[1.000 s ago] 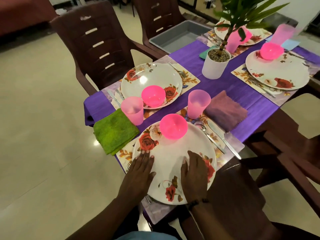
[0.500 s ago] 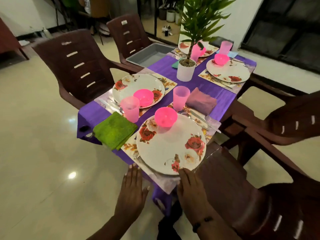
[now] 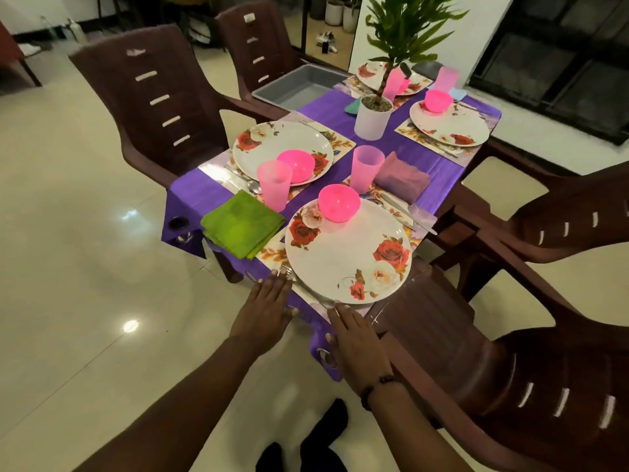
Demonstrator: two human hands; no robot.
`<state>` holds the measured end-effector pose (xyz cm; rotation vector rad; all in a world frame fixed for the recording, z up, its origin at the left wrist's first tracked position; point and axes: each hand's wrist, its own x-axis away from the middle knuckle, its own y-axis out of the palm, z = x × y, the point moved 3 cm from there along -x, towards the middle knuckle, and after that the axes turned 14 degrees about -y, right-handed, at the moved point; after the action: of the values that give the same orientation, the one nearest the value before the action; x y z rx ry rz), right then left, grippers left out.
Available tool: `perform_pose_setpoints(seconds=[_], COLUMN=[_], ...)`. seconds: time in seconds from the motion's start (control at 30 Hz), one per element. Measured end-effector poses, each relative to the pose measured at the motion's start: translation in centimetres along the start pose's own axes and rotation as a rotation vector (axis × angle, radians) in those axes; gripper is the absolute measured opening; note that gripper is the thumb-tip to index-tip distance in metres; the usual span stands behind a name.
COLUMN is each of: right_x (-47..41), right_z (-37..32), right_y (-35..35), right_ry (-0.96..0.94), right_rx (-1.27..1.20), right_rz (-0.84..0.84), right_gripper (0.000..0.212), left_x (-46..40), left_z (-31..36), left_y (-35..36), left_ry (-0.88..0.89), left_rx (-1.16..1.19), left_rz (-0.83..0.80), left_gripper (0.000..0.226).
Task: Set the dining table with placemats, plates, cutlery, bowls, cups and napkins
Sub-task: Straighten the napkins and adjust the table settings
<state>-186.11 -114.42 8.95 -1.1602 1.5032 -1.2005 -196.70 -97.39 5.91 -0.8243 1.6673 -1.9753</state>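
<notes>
The nearest floral plate [image 3: 347,257] lies on a placemat [image 3: 272,252] with a pink bowl [image 3: 339,202] on its far edge. A fork [image 3: 287,271] lies left of it, a knife [image 3: 406,214] to its right. Behind stand a pink cup [image 3: 366,168] and a mauve napkin [image 3: 401,177]. A green napkin [image 3: 242,224] lies at the left corner. My left hand [image 3: 263,310] is flat and open at the table's near edge, fingertips by the fork. My right hand [image 3: 357,342] is open below the plate's rim, holding nothing.
A second setting [image 3: 282,151] with a pink cup [image 3: 274,185] is at the left, two more at the far end [image 3: 449,126]. A potted plant [image 3: 372,115] stands mid-table on the purple cloth [image 3: 194,195]. A grey tray [image 3: 299,86] rests on a far chair. Brown chairs [image 3: 510,386] surround the table.
Both hands have slid off the near plate and pulled back to the table's near edge. The view has drawn back and lifted, showing the whole table.
</notes>
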Motion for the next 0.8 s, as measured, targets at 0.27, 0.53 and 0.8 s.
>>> perform_pose_setpoints(seconds=[0.27,0.53,0.8], right_x=[-1.3,-0.6,-0.1], right_z=[0.9,0.8,0.5], right_y=[1.4,2.6,3.0], right_ry=[-0.001,-0.031,-0.036], right_rx=[-0.012,-0.031,-0.004], right_rz=[-0.073,-0.121,-0.082], right_gripper=[0.054,0.07,0.075], left_x=[-1.8,-1.6,-1.5], left_z=[0.8,0.1,-0.1], left_y=[0.6,0.4,0.7], left_ry=[-0.003,0.003,0.0], left_rx=[0.032,0.031,0.016], left_rz=[-0.045,-0.004,-0.029], left_gripper=[0.086,0.072,0.067])
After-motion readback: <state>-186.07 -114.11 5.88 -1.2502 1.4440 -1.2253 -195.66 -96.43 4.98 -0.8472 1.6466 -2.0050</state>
